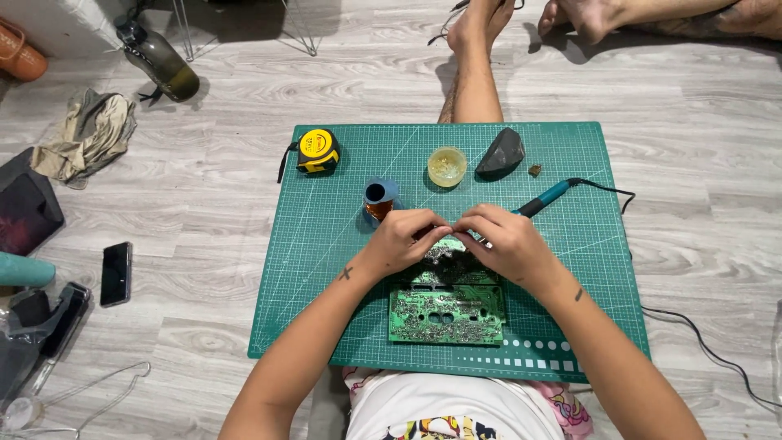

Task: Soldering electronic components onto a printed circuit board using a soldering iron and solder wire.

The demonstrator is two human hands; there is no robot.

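- Work surface: a green cutting mat (326,269) lies on a grey wood-pattern floor; the person sits at its near edge with a leg stretched out beyond the far edge.
- Workpiece: a green circuit board (445,305) lies flat on the mat, solder side up, near the person's body. Its far edge is under both hands.
- Left hand (405,238): fingers curled, fingertips pinched together at the board's far edge. They appear to grip a small part or wire, but the item itself is too small to identify.
- Right hand (503,243): fingers closed around the shaft of a blue-handled soldering iron (544,198), whose handle projects out past the hand and away from the person. Its black cord runs off the mat to the right. The tip is hidden between the two hands.
- Progress, as a judgement: the board carries many finished solder joints across its face, and work is concentrated at one spot on the far edge. How many joints there remain open cannot be read.
- Containers: a small round tin (446,165) stands open at the far side of the mat and holds a pale yellow paste, probably flux. A blue spool (380,198) stands just beyond the left hand.
- Other items on the mat: a yellow tape measure (317,151) at the far left and a dark wedge-shaped block (501,153) beside the tin.
- Off the mat: a smartphone (116,273) lies on the floor to the left; a dark bottle (160,59) lies tilted at the far left.
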